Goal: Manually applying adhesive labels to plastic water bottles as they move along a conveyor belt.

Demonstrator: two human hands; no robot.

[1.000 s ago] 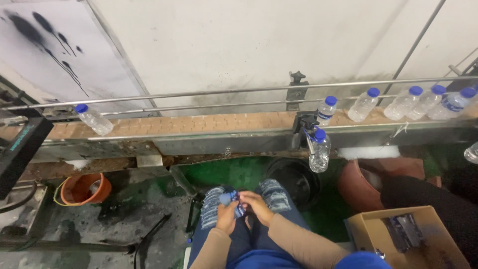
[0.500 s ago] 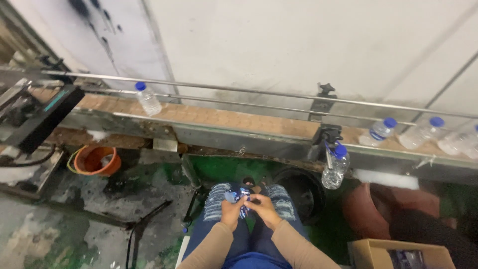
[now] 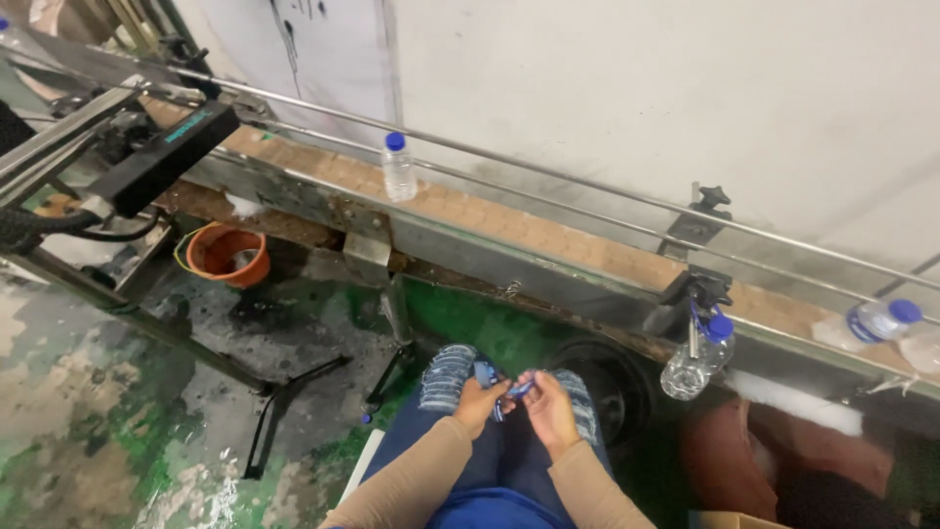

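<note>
Over the last second the view has swung leftward and tilted: the tan slatted conveyor belt with steel guide rails (image 3: 548,235) now runs diagonally from far left down to near right, where a moment ago it lay level across the frame. The lone clear plastic bottle with a blue cap (image 3: 398,168) that stood at the far left of the belt has travelled along with the shift and now sits upright near the middle of the line. The cluster of capped bottles at the right has mostly slid out of frame; only one labelled clear bottle (image 3: 874,322) remains at the right edge.

The hands have stayed over the lap in torn blue jeans. The left hand (image 3: 479,405) is curled around a small blue-and-silver label sleeve (image 3: 510,394), and the right hand (image 3: 553,409) pinches its other end, so the piece is stretched between both, just above the knees. The clear bottle with a blue cap hanging from the black clamp (image 3: 693,359) on the belt's near edge stays put; the orange plastic bucket (image 3: 228,254) sits on the floor at left
</note>
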